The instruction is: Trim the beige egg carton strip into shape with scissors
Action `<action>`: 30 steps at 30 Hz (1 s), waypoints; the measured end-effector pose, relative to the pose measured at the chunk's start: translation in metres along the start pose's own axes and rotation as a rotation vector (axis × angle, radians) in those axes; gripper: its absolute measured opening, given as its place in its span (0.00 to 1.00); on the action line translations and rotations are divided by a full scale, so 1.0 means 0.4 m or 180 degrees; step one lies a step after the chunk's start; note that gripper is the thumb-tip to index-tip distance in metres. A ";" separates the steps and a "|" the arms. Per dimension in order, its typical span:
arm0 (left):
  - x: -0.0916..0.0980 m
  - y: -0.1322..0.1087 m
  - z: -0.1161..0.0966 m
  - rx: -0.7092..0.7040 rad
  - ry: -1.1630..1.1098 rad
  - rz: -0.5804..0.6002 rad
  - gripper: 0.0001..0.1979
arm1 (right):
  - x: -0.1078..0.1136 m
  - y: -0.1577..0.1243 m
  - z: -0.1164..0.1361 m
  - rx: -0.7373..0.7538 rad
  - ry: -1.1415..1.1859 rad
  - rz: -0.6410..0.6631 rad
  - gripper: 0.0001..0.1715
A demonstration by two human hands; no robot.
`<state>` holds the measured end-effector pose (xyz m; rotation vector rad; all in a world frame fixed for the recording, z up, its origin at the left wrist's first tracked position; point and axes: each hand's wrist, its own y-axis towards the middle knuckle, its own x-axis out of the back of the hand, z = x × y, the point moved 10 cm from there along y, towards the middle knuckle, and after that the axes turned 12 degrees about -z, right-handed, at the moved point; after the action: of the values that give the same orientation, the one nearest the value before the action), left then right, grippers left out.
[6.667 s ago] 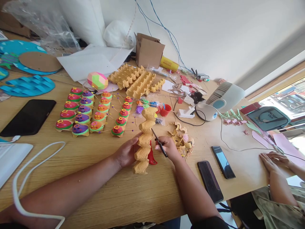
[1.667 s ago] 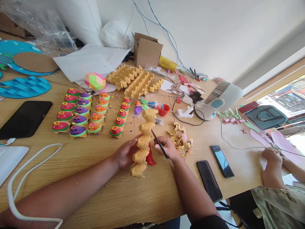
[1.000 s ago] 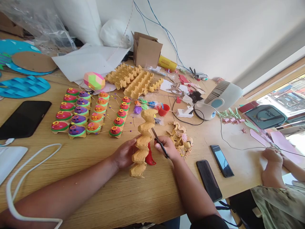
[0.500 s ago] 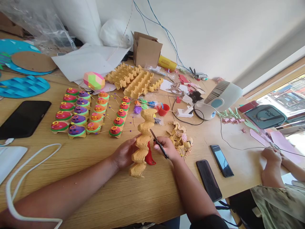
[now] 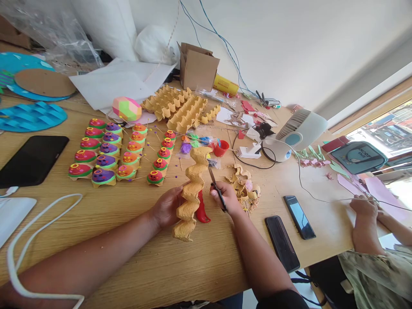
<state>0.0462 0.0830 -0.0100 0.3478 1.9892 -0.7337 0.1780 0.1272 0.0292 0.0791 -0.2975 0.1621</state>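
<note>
My left hand (image 5: pixel 169 205) grips a wavy strip of yellow egg carton (image 5: pixel 190 195) by its left side, holding it upright above the table. In my right hand (image 5: pixel 227 197) is a pair of dark scissors (image 5: pixel 219 191), its blades pointing up and left, just right of the strip and apart from it. A red object (image 5: pixel 202 210) with a curved end lies behind the strip, partly hidden. Beyond my right hand is a heap of carton scraps (image 5: pixel 243 184). To the left stand rows of painted carton caterpillars (image 5: pixel 104 161) with smiling faces.
More egg cartons (image 5: pixel 186 111) lie at the back, near a cardboard box (image 5: pixel 199 68). A red cup (image 5: pixel 221 148) and a white fan (image 5: pixel 296 133) stand further right. Two phones (image 5: pixel 299 216) lie by the right edge. Another person's hands (image 5: pixel 365 208) work at far right. A white cable (image 5: pixel 16 253) loops at left.
My right hand has drawn the scissors slightly right, away from the strip. The strip has shifted a little left and down in my left hand.
</note>
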 end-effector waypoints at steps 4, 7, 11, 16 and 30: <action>0.011 0.004 0.004 -0.0006 -0.0018 -0.0036 0.17 | 0.022 0.002 -0.010 -0.0106 -0.0030 -0.0283 0.37; 0.008 0.005 0.005 -0.0026 -0.0022 0.0010 0.17 | 0.016 0.002 -0.001 -0.0052 -0.0078 -0.0254 0.35; -0.005 0.004 0.014 0.0038 0.0018 0.0087 0.17 | 0.021 0.007 0.006 0.0033 -0.0114 -0.0363 0.33; -0.007 0.005 0.026 0.0133 -0.0033 0.0100 0.16 | 0.030 0.012 -0.007 -0.0041 -0.0189 -0.0466 0.33; -0.045 -0.013 0.049 0.0415 0.0068 0.0467 0.19 | 0.060 0.010 -0.018 0.0107 -0.1064 -0.0893 0.25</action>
<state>0.0661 0.0677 0.0004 0.5748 1.9172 -0.7699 0.2020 0.1353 0.0297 0.1808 -0.6127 -0.1269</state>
